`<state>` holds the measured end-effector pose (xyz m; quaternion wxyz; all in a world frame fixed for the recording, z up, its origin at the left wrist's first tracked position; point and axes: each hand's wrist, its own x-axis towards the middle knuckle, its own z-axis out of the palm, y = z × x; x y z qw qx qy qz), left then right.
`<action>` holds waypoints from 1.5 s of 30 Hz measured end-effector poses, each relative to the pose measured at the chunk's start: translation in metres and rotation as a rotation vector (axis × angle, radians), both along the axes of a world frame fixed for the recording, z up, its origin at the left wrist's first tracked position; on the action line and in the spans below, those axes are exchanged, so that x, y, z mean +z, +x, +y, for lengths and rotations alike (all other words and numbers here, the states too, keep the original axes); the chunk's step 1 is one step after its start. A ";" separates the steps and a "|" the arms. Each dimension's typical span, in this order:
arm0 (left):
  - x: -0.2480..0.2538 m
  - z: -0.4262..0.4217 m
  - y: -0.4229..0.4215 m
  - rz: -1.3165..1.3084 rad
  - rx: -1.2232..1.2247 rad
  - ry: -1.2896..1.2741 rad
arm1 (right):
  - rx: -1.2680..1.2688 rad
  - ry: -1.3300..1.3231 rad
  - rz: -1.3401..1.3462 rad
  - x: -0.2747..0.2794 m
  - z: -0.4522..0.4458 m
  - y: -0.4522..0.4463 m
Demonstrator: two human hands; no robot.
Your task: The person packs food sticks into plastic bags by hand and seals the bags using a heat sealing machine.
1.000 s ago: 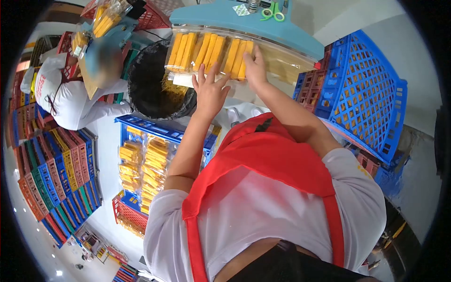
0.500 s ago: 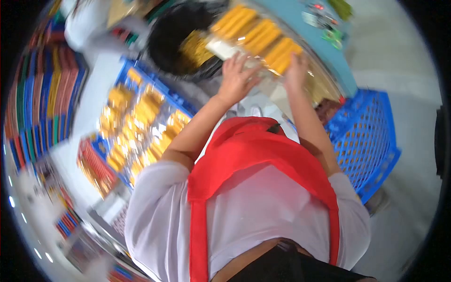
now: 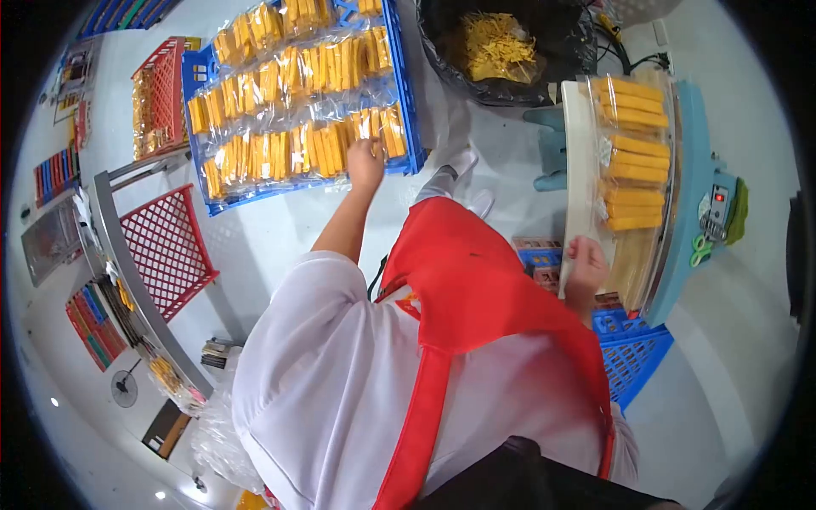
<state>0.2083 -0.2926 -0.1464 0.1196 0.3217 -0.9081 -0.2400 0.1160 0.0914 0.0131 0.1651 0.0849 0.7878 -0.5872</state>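
White floor [image 3: 272, 234] spreads through the room, with a red crate [image 3: 170, 248] on the left and a black-lined bin [image 3: 439, 55] of yellow scraps [image 3: 500, 53] at the top. On the right, a pale table [image 3: 580, 161] runs beside a teal machine [image 3: 687, 200], with green scissors [image 3: 700, 251] on top.

Bagged yellow sticks [image 3: 272, 160] lie in rows in a blue crate [image 3: 406, 102]. The left hand [image 3: 365, 163] is at the near edge of the closest row, towards its right end, fingers bent; I cannot tell whether they pinch the film. Three clear-wrapped bundles [image 3: 635, 160] sit in line along the table. The right hand [image 3: 586, 265], fingers curled inward, is at the table's edge, near the closest bundle but apart from it; whether it holds anything is unclear.
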 end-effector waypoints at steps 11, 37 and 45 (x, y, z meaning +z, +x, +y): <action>-0.036 -0.126 -0.087 -0.691 0.212 -0.296 | 0.339 -0.135 -0.300 -0.030 -0.070 -0.019; 0.430 0.059 -0.201 0.403 -0.985 1.657 | 0.533 -1.542 -0.429 0.131 -0.128 -0.114; 0.396 0.158 -0.205 1.076 -1.357 1.446 | 0.233 -1.691 -0.027 0.193 -0.083 -0.101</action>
